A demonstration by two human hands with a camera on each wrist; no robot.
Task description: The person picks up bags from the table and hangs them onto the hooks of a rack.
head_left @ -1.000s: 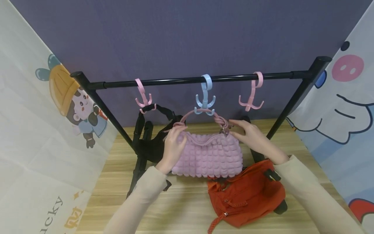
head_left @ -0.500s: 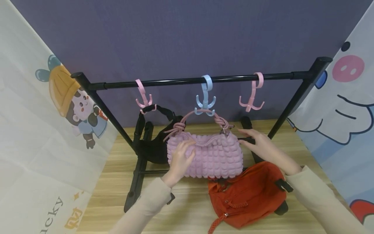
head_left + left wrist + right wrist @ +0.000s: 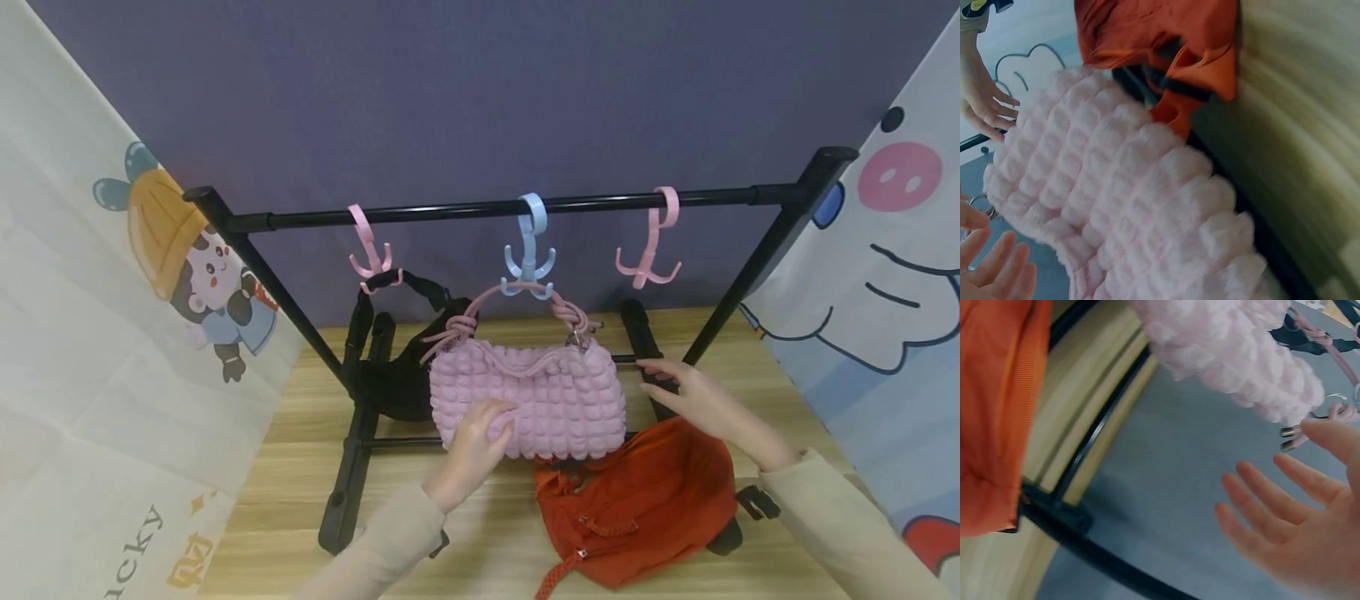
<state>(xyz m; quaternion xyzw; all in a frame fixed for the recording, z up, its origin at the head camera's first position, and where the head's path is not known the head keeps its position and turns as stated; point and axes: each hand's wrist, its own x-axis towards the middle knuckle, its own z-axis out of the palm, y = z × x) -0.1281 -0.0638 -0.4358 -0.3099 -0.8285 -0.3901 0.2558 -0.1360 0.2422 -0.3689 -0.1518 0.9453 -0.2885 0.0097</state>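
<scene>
A pink puffy handbag (image 3: pixel 562 396) hangs by its knotted strap (image 3: pixel 491 293) from the light blue hook (image 3: pixel 528 246) at the middle of the rack. In the head view, my left hand (image 3: pixel 474 450) is in front of the bag's lower left part, fingers loosely bent and holding nothing; I cannot tell whether it touches. To the bag's right, my right hand (image 3: pixel 697 402) stands apart from it with relaxed, spread fingers. The right wrist view shows that hand (image 3: pixel 1297 528) holding nothing. Beneath it lies an orange bag (image 3: pixel 645 508) on the wooden surface.
A black bag (image 3: pixel 397 387) hangs from the left pink hook (image 3: pixel 365 242). Another pink hook (image 3: pixel 649 250) on the right bears nothing. The black rack's top bar (image 3: pixel 450 212) spans the scene, its feet (image 3: pixel 345 492) on the wooden surface (image 3: pixel 270 500). Printed curtains flank both sides.
Both hands have come away from the handbag's strap ends. The left has moved down across the bag's front, the right outward and down. The bag stays hanging from the blue hook.
</scene>
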